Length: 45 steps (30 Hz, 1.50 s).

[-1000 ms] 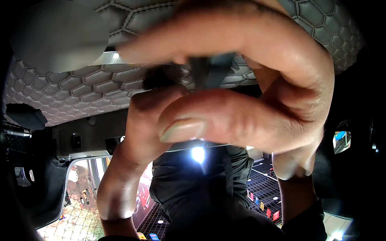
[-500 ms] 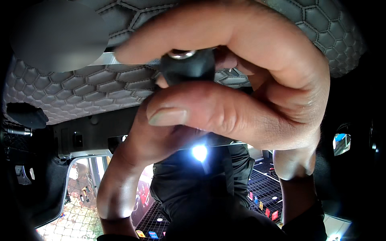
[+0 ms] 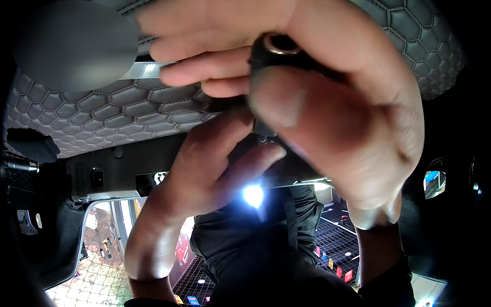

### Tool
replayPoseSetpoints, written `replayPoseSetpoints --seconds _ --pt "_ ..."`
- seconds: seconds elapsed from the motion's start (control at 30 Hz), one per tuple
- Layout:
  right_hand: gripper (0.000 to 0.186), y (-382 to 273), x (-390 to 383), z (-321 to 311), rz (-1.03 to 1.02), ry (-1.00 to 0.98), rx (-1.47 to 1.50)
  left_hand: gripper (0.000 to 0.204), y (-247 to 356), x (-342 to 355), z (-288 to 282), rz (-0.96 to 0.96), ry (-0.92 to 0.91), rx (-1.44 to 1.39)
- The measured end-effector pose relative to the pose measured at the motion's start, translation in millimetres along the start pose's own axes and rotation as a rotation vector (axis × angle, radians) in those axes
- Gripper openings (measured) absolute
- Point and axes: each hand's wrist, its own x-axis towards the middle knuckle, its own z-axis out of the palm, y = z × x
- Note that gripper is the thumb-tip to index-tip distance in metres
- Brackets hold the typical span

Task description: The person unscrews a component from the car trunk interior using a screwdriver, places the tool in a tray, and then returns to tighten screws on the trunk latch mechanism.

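My right hand fills the upper middle, very near the camera. Its thumb presses a black tool against the palm side, while the other fingers stretch out to the left. A shiny metal ring surrounds a dark hole in the tool's top end; the thumb covers much of its body, and its exact kind does not show. A small metal tip shows beneath it. Lower left, my left hand reaches up with thumb and forefinger apart, close around the tool's lower end. Whether they touch it is unclear.
Grey quilted hexagon padding spans overhead, above a dark trim panel. A bright light spot shines below my hands. Behind stand a black mesh rack with coloured tags and, at left, a window opening. A grey blurred disc covers the upper left.
My right fingers have uncurled and stretched leftward, and the thumb has shifted right and up onto the tool. The tool has moved right. My left thumb and forefinger now show, spread apart.
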Motion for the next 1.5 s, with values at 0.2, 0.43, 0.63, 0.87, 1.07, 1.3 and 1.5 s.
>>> replayPoseSetpoints --seconds 0.2,0.43,0.63,0.87,1.07,1.3,1.5 --pt "0.030 0.9 -1.5 -1.2 0.002 0.005 0.001 0.031 -44.5 -16.2 -18.3 0.065 -0.122 -0.196" --pt "0.030 8.0 -6.7 -2.7 0.025 0.010 0.012 0.040 -24.3 -5.1 -10.9 0.055 -0.106 -0.332" --pt "0.029 8.6 -8.0 -2.3 0.027 0.041 -0.037 0.022 -9.2 -0.6 -18.6 0.101 -0.169 -0.013" --pt "0.029 8.1 -12.2 -21.1 0.061 0.075 -0.013 0.023 -26.6 -0.6 -10.1 0.082 -0.121 -0.116" --pt "0.029 31.7 4.0 -12.3 0.067 0.056 0.021 0.040 -22.6 -17.3 -1.7 0.000 0.004 -0.091" --pt "0.029 13.0 -22.1 -15.9 0.077 0.054 0.014 0.033 -28.4 -4.2 -8.2 -0.005 -0.144 -0.211" --pt "0.029 15.5 -17.8 -17.1 0.082 0.065 0.022 0.036 -25.5 -8.9 18.4 0.011 0.191 -0.285"
